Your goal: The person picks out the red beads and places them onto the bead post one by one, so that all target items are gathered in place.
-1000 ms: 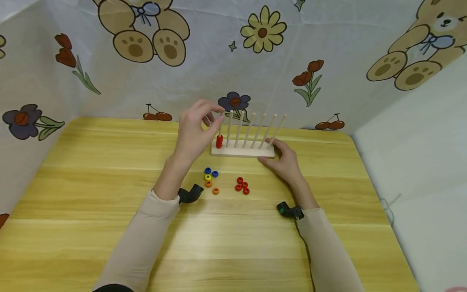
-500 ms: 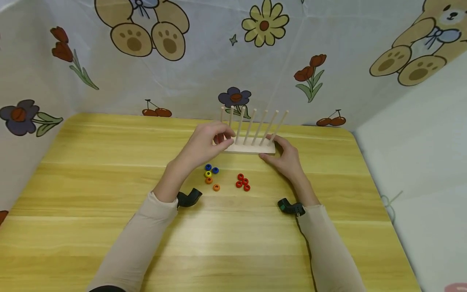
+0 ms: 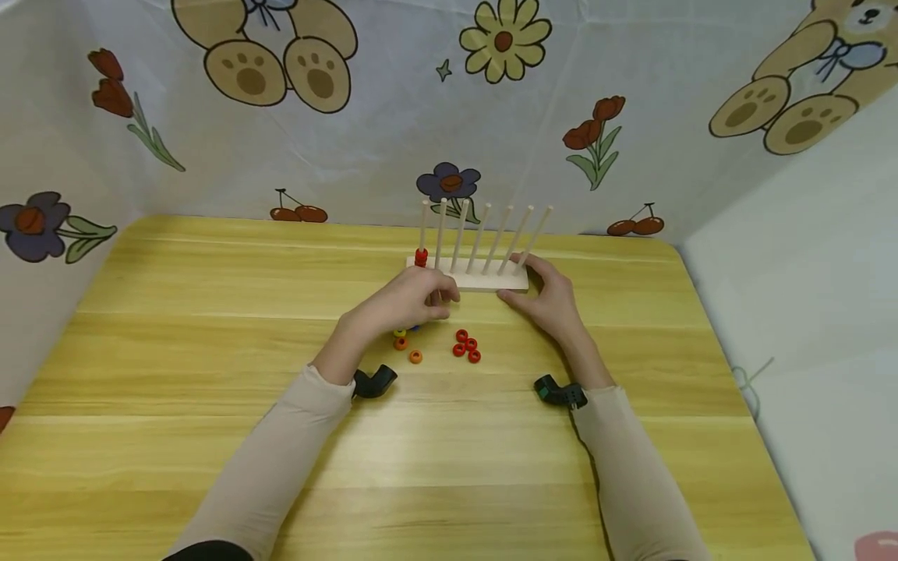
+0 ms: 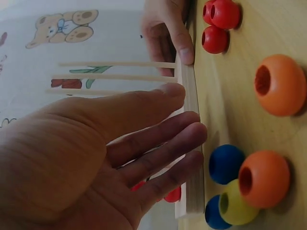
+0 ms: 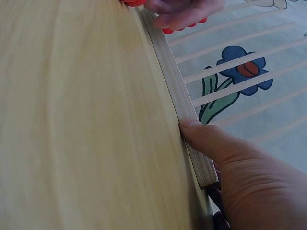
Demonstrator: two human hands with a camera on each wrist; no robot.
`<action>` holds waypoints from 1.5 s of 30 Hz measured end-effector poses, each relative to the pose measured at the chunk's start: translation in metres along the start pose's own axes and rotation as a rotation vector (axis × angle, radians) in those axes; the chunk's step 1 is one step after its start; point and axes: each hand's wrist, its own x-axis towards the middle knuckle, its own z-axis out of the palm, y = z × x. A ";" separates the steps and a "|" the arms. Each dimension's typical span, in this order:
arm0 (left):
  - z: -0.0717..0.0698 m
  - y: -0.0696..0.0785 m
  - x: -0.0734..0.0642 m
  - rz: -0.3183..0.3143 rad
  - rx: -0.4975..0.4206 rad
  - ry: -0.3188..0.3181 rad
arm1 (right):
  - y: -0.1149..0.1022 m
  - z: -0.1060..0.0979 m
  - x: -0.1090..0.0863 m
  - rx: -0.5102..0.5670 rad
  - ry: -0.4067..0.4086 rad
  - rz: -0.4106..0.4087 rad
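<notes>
A wooden peg stand (image 3: 484, 280) with several upright pegs sits toward the back of the table. Red beads (image 3: 421, 258) are threaded on its leftmost peg. My right hand (image 3: 550, 300) grips the stand's right end, thumb along the front edge. My left hand (image 3: 407, 298) hovers in front of the stand's left part, its fingers loosely bent with nothing between them. Just below it lie loose beads: orange (image 4: 266, 179), yellow (image 4: 242, 203) and blue (image 4: 225, 164). In the head view the hand partly hides these.
A cluster of loose red beads (image 3: 471, 344) lies to the right of the left hand. A second orange bead (image 3: 416, 357) rests nearer the front. Behind the wooden table (image 3: 449, 467) hangs a printed cloth (image 3: 393, 140); a white wall (image 3: 807, 327) stands at the right.
My left hand has come down from the top of the leftmost peg, past the stand, toward the loose beads. The right hand keeps its hold on the stand's end.
</notes>
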 end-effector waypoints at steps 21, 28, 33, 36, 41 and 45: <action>0.029 0.009 0.011 0.089 0.021 -0.121 | 0.000 -0.002 0.002 -0.003 -0.004 0.005; 0.031 0.008 0.010 0.061 0.039 -0.099 | -0.001 -0.002 0.001 0.000 -0.005 0.014; 0.027 0.006 0.009 0.065 0.028 -0.075 | -0.002 -0.002 0.001 0.001 -0.007 0.018; 0.021 0.005 0.009 0.059 0.004 -0.050 | -0.002 -0.001 0.001 -0.002 -0.008 0.021; 0.007 0.009 0.005 0.034 -0.051 0.039 | 0.000 -0.001 0.001 -0.005 -0.006 0.024; -0.005 0.014 0.001 0.033 -0.107 0.123 | -0.001 -0.001 0.001 -0.011 -0.008 0.026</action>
